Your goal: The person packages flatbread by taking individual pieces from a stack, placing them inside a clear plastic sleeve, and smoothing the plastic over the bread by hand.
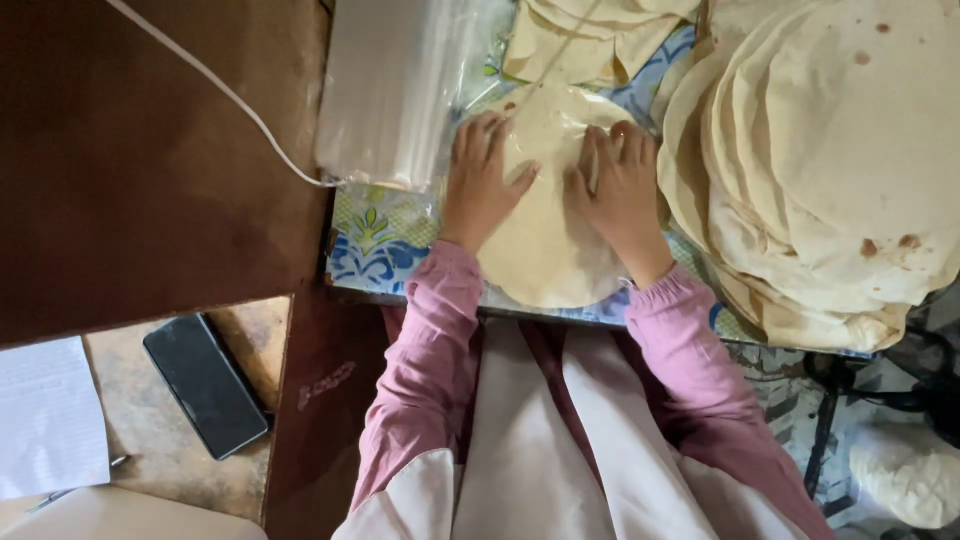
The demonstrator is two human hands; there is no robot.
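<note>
Your left hand [482, 185] and right hand [620, 190] lie flat, grip released, on the round flatbread [545, 250] (inside a clear plastic bag) at the bench [375, 245] front edge. A flatbread stack [830, 170] sits just right.

You wear long pink sleeves, gathered into ruffled elastic cuffs just behind your left hand [480, 185] and right hand [622, 190]. Both hands are bare: no rings, no gloves. Below the sleeves, you have a white garment with dark maroon beneath.
</note>
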